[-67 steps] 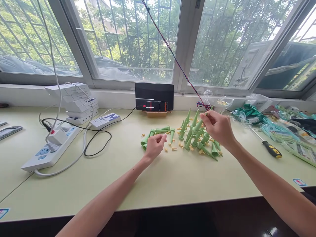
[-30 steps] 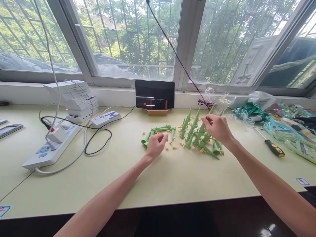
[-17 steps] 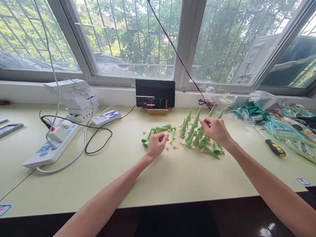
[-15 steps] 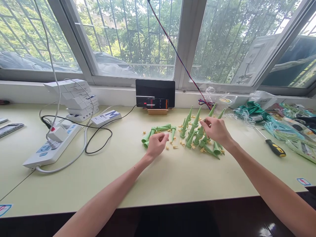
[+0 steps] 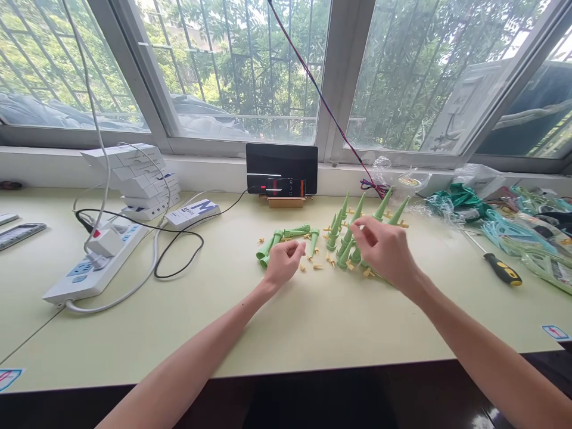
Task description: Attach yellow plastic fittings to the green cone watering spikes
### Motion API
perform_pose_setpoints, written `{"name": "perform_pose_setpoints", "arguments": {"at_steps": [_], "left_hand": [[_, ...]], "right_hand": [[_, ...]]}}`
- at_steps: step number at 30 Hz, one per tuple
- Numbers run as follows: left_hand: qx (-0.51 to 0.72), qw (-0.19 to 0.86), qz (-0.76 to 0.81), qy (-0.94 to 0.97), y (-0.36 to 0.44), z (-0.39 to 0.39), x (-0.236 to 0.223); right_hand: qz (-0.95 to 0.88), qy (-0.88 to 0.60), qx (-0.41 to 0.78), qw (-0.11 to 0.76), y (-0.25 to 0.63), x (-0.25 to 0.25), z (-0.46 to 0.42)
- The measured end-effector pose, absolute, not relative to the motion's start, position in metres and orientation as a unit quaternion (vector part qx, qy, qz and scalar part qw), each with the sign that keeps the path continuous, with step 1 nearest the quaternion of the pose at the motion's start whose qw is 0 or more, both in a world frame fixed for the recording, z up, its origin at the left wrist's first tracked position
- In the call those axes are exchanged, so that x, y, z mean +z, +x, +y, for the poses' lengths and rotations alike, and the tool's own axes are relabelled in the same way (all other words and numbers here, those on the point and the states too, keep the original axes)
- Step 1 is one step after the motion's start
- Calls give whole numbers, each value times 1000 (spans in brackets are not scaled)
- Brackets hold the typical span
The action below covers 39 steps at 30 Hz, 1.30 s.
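Observation:
My left hand (image 5: 284, 261) rests on the table with thumb and fingers pinched together. Whatever it may hold is too small to make out. Beside it lie green hollow cone spikes (image 5: 269, 243) and small yellow valve pieces (image 5: 317, 266). My right hand (image 5: 385, 245) is raised over a group of upright green spikes (image 5: 332, 237), thumb and forefinger closed in a pinch. I cannot see what, if anything, sits between these fingertips. Several standing spikes carry yellow pieces at their sides, and my right hand hides part of the group.
A phone (image 5: 286, 187) leans before a dark tablet (image 5: 281, 159). At the left are a power strip (image 5: 96, 262), stacked white boxes (image 5: 140, 179) and a looped black cable (image 5: 181, 273). To the right lie a screwdriver (image 5: 502, 269) and plastic-bagged parts (image 5: 513, 229).
My right hand has moved left and slightly nearer to me, away from the spike it was touching, and covers the front right spikes. My left hand stays in place.

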<state>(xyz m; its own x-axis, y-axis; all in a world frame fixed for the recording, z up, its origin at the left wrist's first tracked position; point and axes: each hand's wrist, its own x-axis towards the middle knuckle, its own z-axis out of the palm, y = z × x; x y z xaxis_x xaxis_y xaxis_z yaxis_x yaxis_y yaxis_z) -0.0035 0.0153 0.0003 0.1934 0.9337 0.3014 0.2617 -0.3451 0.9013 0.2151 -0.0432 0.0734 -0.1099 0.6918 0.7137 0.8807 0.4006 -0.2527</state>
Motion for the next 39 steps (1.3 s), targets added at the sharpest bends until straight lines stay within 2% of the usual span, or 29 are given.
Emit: {"name": "perform_pose_setpoints", "arguments": {"at_steps": [7, 13, 22, 39], "left_hand": [[466, 356, 451, 672, -6, 17, 1], [464, 348, 455, 675, -7, 18, 0], [465, 342, 450, 682, -5, 16, -1], [458, 330, 455, 689, -4, 15, -2]], "right_hand": [[-795, -585, -2, 159, 161, 32, -22], [-759, -646, 2, 80, 140, 28, 7], [-735, -676, 21, 43, 132, 18, 25], [-689, -720, 54, 61, 128, 6, 35]]}}
